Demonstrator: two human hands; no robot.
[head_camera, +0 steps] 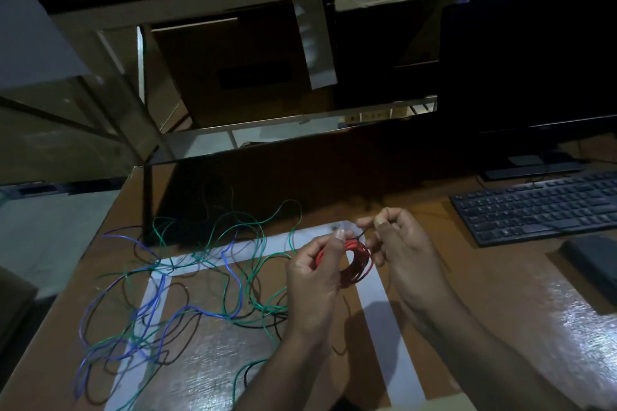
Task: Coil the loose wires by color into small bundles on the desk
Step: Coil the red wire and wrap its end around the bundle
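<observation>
A small coil of red wire (359, 262) hangs above the brown desk (434, 294), gripped at its left side by my left hand (315, 280). My right hand (399, 240) pinches a thin dark strand (362, 233) just above the coil's top. To the left, loose green wire (257, 245), blue wire (157, 297) and black wire (182, 290) lie tangled together across the desk and over the white tape lines (379, 310).
A black keyboard (537, 207) lies at the right, with a dark monitor (527, 70) behind it and a dark flat object (591, 264) nearer me. A dark panel (267, 177) stands along the desk's back. Shelving with cardboard boxes (230, 67) rises beyond.
</observation>
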